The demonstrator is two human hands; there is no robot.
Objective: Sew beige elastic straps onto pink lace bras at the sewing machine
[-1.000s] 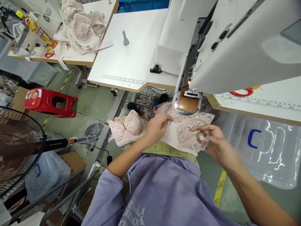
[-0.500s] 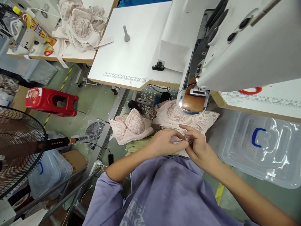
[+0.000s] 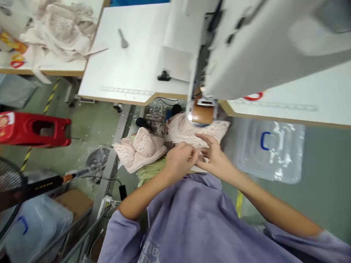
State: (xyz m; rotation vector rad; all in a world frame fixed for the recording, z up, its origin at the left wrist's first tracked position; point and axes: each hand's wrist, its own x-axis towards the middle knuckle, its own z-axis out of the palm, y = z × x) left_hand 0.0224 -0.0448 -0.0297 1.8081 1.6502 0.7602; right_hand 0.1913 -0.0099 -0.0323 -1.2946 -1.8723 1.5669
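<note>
Left hand [image 3: 179, 160], right hand [image 3: 216, 159], seemingly pinching fabric [image 3: 201, 157]

Ahead: way blocked by the machine [image 3: 255, 51] and table [image 3: 131, 65].
Left: lap crowded by the folded bra [image 3: 145, 146].
Right: floor gap offered between right hand [image 3: 215, 159] and bin [image 3: 285, 160].
Near side: closed off by the shirt [image 3: 197, 219].

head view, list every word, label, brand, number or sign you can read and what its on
No text reads for certain.
Purple shirt: pale print, blurred and cut off.
Ruler strips: numbers too blurred.
Bottle: label blurred.
Red stool: sticker blurred.
</note>
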